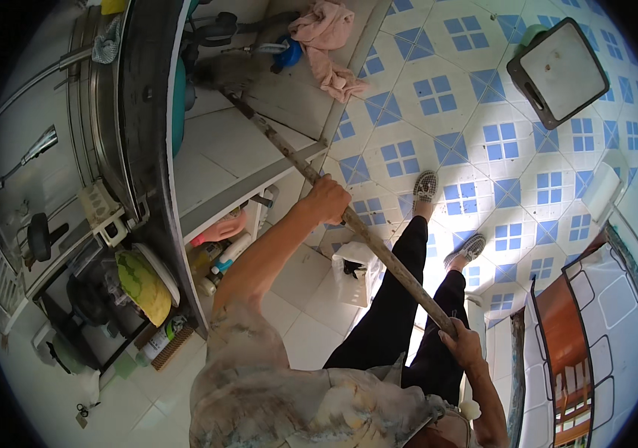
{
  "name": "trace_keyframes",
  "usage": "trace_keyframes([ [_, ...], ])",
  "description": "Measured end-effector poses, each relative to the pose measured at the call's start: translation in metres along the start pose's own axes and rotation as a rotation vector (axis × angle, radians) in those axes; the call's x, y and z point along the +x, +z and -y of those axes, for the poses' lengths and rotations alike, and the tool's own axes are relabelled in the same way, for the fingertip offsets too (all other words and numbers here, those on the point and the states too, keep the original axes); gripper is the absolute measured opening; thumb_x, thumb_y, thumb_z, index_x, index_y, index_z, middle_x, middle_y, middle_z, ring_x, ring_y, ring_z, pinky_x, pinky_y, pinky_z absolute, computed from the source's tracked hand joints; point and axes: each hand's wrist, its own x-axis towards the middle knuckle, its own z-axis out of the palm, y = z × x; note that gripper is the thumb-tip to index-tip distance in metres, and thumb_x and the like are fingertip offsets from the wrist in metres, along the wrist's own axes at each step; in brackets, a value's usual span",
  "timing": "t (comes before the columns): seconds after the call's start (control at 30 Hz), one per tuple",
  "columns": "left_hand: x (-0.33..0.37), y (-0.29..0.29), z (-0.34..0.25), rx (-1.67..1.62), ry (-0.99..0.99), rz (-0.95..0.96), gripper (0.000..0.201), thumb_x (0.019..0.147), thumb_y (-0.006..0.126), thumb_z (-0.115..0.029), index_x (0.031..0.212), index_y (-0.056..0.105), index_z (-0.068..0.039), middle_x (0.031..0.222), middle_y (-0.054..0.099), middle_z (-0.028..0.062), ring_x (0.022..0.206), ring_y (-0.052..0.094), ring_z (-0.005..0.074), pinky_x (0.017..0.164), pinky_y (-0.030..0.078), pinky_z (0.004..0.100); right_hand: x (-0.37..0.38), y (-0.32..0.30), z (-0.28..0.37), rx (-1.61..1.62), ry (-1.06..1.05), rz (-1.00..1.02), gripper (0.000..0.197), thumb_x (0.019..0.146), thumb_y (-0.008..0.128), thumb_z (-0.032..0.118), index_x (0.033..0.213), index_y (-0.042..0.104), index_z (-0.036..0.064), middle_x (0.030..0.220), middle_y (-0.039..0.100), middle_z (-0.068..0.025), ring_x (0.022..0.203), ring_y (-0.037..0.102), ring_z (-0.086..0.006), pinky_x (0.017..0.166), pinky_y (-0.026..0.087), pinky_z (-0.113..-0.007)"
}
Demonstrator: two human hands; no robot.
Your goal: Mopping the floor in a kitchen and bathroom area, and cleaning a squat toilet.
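Observation:
I hold a long wooden-handled broom point(397, 269) slantwise across my body. My left hand point(328, 199) is wrapped round the upper middle of the handle, while my right hand point(462, 345) grips its near end. At the far end, the dark, brush-like head point(223, 73) is blurred and lies inside the tiled space under the counter. A blue round object point(287, 52) and a crumpled pink cloth point(325, 33) lie just right of that head. Dark hoses or fittings partly hide the space behind it.
A metal faucet point(39, 145) rises over the counter at left. Bottles point(233, 254) fill a low shelf beside my left arm. A white bin point(356, 272) stands near my legs. Ahead on the blue-and-white tiled floor point(438, 97) is a dark-rimmed rectangular container point(561, 75).

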Motion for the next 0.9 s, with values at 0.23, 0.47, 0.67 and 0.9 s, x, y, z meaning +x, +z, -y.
trace_keyframes([
  [0.23,0.024,-0.026,0.016,-0.080,-0.005,-0.013,0.021,0.061,0.075,-0.024,0.077,0.072,-0.010,0.076,0.069,0.0118,0.079,0.068,0.0294,0.084,0.048,0.0419,0.036,-0.011,-0.019,-0.055,-0.020,-0.042,0.045,0.083,0.069,0.036,0.116,0.058,0.0072,0.079,0.067,-0.0225,0.076,0.066,-0.0419,0.067,0.052,-0.047],
  [0.47,0.064,-0.022,0.025,-0.004,0.006,0.164,0.021,0.065,0.071,-0.020,0.081,0.074,-0.008,0.084,0.071,0.0138,0.084,0.069,0.0298,0.075,0.055,0.0421,0.041,-0.006,-0.007,0.015,-0.005,-0.050,0.042,0.084,0.068,0.038,0.111,0.060,0.0065,0.075,0.066,-0.0225,0.073,0.066,-0.0413,0.064,0.051,-0.047],
  [0.67,0.086,0.001,0.053,0.075,0.044,0.122,0.022,0.065,0.072,-0.020,0.085,0.073,-0.011,0.082,0.070,0.0120,0.083,0.068,0.0291,0.080,0.053,0.0422,0.049,0.004,0.039,0.040,0.104,-0.055,0.043,0.086,0.064,0.042,0.109,0.059,0.0068,0.081,0.067,-0.0230,0.080,0.065,-0.0422,0.072,0.051,-0.049],
  [0.9,0.046,0.011,0.024,0.069,-0.011,-0.010,0.017,0.063,0.071,-0.023,0.075,0.071,-0.010,0.076,0.067,0.0140,0.081,0.066,0.0329,0.083,0.048,0.0441,0.022,0.001,0.018,0.025,0.091,-0.010,0.046,0.086,0.064,0.044,0.115,0.058,0.0082,0.083,0.068,-0.0221,0.079,0.066,-0.0410,0.073,0.052,-0.047],
])
